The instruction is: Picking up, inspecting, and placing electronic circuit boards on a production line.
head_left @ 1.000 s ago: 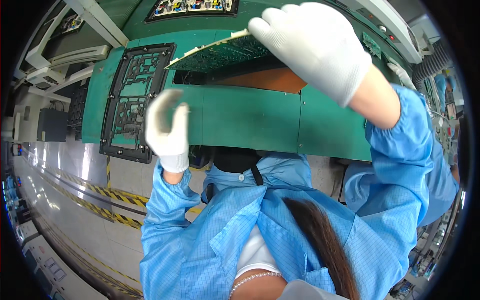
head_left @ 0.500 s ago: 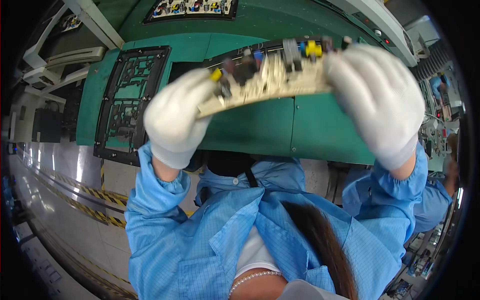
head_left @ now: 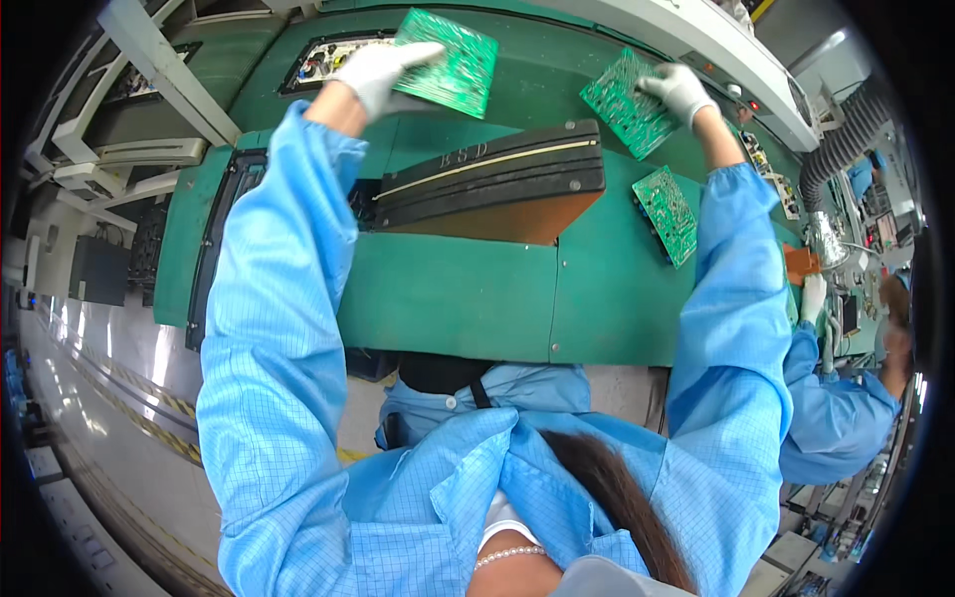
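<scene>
My left hand (head_left: pixel 375 78), in a white glove, is closed on the left edge of a green circuit board (head_left: pixel 460 68), its fingers lying across the soldered face. Farther right, my gloved right hand (head_left: pixel 682 94) grips a second green circuit board (head_left: pixel 623 107) by its right edge, the board tilted over the green bench. A third green circuit board (head_left: pixel 668 211) lies below it with components visible along its left edge. Between my arms stands a long black case-like block (head_left: pixel 487 184) with a brown side.
A component-filled board in a black frame (head_left: pixel 323 62) sits behind my left hand. At the left, a black carrier frame (head_left: pixel 224 239) is mostly behind my left sleeve. A grey hose (head_left: pixel 836 139) and a co-worker's blue sleeve (head_left: pixel 841 418) are at the right.
Half a second ago both hands held one cream board with components close to me. Now they have moved away and apart, each on a separate green-faced board. A third board lies on the bench.
</scene>
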### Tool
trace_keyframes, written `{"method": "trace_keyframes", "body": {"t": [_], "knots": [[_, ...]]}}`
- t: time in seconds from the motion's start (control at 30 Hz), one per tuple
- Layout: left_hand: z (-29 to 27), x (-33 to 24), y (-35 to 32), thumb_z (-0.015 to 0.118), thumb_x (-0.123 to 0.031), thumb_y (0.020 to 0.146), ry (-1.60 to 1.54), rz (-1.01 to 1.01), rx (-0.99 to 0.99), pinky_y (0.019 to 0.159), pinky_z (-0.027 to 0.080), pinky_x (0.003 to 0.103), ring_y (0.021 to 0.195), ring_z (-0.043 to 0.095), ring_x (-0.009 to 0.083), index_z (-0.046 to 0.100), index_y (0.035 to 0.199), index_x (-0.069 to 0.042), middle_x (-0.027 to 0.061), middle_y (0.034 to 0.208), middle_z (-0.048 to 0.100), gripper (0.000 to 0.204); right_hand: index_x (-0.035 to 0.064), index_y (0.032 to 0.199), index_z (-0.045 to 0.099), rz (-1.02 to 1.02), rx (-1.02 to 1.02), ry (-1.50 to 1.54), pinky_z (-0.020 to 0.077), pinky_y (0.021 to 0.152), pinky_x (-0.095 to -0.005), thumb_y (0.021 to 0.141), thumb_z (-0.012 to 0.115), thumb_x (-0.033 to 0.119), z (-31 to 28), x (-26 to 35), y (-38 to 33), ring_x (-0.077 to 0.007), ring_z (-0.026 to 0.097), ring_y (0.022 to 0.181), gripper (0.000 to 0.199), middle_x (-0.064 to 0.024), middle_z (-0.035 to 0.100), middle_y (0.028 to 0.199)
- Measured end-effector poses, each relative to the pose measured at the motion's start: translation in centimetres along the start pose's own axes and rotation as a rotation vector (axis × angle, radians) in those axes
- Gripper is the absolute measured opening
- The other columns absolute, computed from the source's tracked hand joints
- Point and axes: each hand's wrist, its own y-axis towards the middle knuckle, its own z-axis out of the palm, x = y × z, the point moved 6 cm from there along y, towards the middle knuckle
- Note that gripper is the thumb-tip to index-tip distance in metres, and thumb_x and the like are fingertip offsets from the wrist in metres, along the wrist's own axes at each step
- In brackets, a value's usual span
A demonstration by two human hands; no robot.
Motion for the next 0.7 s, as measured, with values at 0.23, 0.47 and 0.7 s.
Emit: {"method": "trace_keyframes", "body": {"t": [0.23,0.47,0.7], "knots": [[8.7,6.3,14.5,0.078,-0.025,0.092,0.068,0.113,0.272,0.104,0.055,0.055,0.118,0.066,0.0343,0.061,0.128,-0.001,0.0152,0.128,0.068,0.047,-0.0065,0.113,0.074,0.468,0.034,0.607,0.0538,0.084,-0.0363,0.094,0.072,0.023,12.6,-10.6,6.2,-0.0235,0.070,0.089,0.036,-0.0153,0.076,0.105],[7.4,4.7,19.3,0.058,-0.078,0.086,1.190,-0.098,-0.172,0.104,0.050,0.050,0.124,0.064,0.0391,0.065,0.131,0.006,0.0261,0.132,0.066,0.095,-0.0039,0.129,0.067,0.391,-0.121,0.110,0.0489,0.103,-0.0403,0.090,0.070,0.039,9.8,-9.9,6.5,-0.0358,0.066,0.117,0.058,-0.0241,0.070,0.125],[-4.3,-1.7,16.5,0.062,-0.059,0.093,1.361,0.025,-0.240,0.093,0.056,0.047,0.107,0.071,0.0390,0.074,0.113,0.003,0.0246,0.114,0.073,0.067,-0.0024,0.123,0.069,-0.157,0.130,0.206,0.0494,0.104,-0.0379,0.094,0.066,0.041,4.1,3.7,4.1,-0.0331,0.067,0.116,0.053,-0.0210,0.071,0.123]]}}
